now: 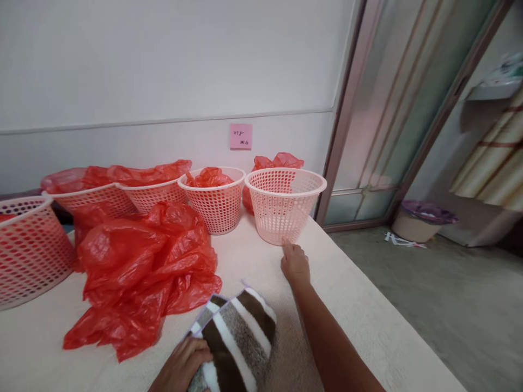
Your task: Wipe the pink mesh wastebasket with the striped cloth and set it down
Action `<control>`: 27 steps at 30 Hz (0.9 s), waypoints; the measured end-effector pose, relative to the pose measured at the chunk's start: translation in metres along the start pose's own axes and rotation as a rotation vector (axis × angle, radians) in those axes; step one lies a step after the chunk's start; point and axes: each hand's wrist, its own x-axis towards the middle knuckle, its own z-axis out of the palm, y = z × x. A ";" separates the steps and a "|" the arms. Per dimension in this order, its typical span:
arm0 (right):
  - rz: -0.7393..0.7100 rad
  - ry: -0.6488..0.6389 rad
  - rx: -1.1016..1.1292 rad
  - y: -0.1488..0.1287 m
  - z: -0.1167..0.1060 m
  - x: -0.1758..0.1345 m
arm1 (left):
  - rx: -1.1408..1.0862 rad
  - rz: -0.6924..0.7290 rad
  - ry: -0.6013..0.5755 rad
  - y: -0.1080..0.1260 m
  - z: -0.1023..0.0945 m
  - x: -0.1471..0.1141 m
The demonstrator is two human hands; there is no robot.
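A folded striped towel (241, 332) in brown, grey and white lies at the front of the table. My left hand (183, 365) grips its left edge, fingers over the top. My right hand (296, 263) is at the foot of a pale pink perforated plastic basket (281, 209). One finger points forward and seems to touch the basket's base, while the other fingers are curled in with nothing in them. No contents show through that basket's holes. Left of the towel, a crumpled heap of thin red plastic bags (151, 267) spreads over the white table cover (335, 305).
More pink baskets (216, 209) with red bags in them line the wall, and another basket (28, 256) stands at the far left. A pink handwritten note (241, 136) is on the wall. Beyond the table's right edge, a bin (420, 220) stands on the floor by a sliding door (379, 109).
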 end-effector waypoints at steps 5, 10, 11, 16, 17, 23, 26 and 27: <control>-0.007 -0.003 -0.023 -0.001 0.006 0.013 | -0.034 -0.039 -0.093 -0.001 0.001 -0.002; -0.008 -0.018 -0.041 -0.002 0.007 0.019 | -0.038 -0.043 -0.102 0.001 -0.001 0.001; -0.009 -0.021 -0.044 -0.002 0.008 0.020 | -0.038 -0.039 -0.092 0.002 -0.002 0.002; -0.016 -0.023 -0.053 -0.002 0.009 0.019 | -0.063 -0.050 -0.111 0.004 -0.003 0.003; -0.016 -0.022 -0.053 -0.001 0.010 0.019 | -0.072 -0.062 -0.125 0.004 -0.002 0.002; -0.028 -0.025 -0.045 -0.003 0.011 0.017 | -0.147 -0.110 -0.161 0.001 0.004 -0.003; -0.031 -0.028 -0.042 -0.005 0.010 0.015 | -0.161 -0.117 -0.147 0.003 0.002 -0.001; -0.032 -0.030 -0.042 -0.006 0.010 0.015 | -0.164 -0.121 -0.142 0.004 0.002 -0.001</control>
